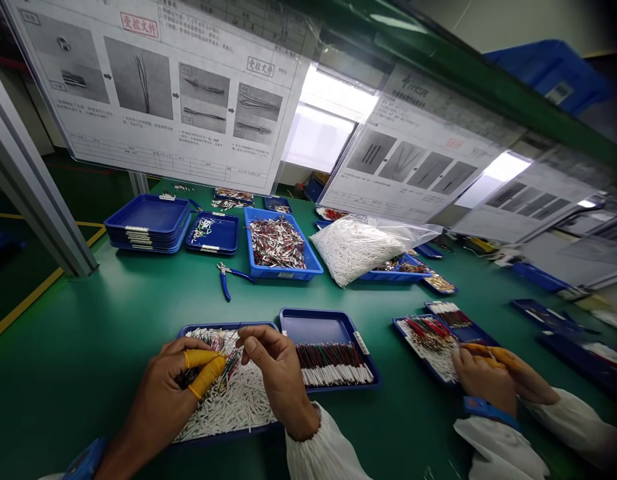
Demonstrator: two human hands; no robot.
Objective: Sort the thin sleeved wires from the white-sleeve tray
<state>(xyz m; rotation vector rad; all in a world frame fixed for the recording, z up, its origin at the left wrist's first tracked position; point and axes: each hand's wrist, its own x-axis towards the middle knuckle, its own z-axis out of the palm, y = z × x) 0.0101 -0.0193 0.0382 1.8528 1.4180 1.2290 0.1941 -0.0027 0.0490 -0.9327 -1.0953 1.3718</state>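
My left hand (163, 383), with yellow finger cots on the thumb and a finger, is closed in a pinch on thin wires (232, 363). Close beside it, my right hand (278, 367) has its thumb and fingertips drawn together near the wire ends; what lies between them is too small to make out. Both hands are over a blue tray (188, 328) filled with short white sleeves (233, 408) and some coloured wires. Adjoining it on the right is another blue tray (316, 325), holding a row of dark red and green wires with white ends (333, 367).
Blue-handled cutters (225, 283) lie behind the trays. Farther back are stacked blue trays (148, 217), a bin of wire pieces (283, 272) and a bag of white sleeves (356, 247). Instruction sheets (158, 87) hang above. A co-worker's hands (488, 380) work at right.
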